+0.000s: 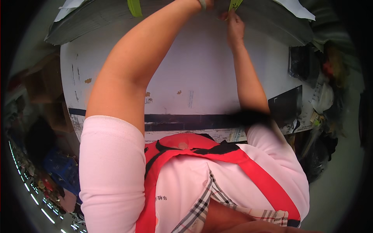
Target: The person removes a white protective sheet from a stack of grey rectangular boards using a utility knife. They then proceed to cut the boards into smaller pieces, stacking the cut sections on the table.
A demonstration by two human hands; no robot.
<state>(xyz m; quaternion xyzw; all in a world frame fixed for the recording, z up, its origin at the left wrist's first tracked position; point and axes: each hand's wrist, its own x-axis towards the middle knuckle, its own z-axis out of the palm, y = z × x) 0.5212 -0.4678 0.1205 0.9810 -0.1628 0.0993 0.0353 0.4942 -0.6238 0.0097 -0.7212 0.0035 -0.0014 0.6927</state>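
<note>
Both my arms reach to the far side of a white table (206, 77). At the upper edge of the view, my right hand (235, 28) is closed, its fingers pinching a yellow-green strip (234, 4) with dark marks on it. My left hand (210, 3) is mostly cut off by the top edge, so its fingers are hidden; a pale band circles that wrist. Left of it, another yellow-green strip (135, 7) hangs over the front of a wide grey layered stack (77, 29), which spans the far end of the table.
White sheets (297, 8) top the stack at its corners. Dark flat panels (289, 106) and a black plastic-wrapped item (302, 64) lie along the right side. A dark band (186, 121) crosses the near tabletop. Cardboard boxes (44, 79) and a blue container (64, 169) stand at the left.
</note>
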